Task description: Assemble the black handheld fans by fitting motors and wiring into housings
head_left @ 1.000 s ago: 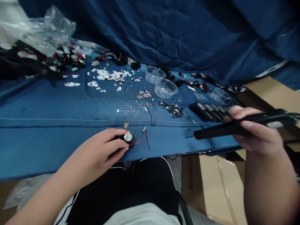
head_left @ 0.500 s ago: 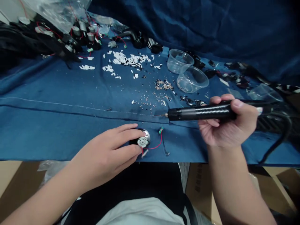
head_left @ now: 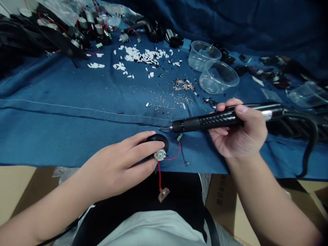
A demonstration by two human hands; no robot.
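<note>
Head: two hands, one electric screwdriver

The blue cloth-covered counter is being littered by clear plastic cups, white plastic chips, tiny screws and wired motors.

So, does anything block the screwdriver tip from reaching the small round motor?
Nothing separate does: only blue cloth lies between the black corded electric screwdriver and the round black-rimmed motor; the left hand's fingers cover part of the motor.
</note>
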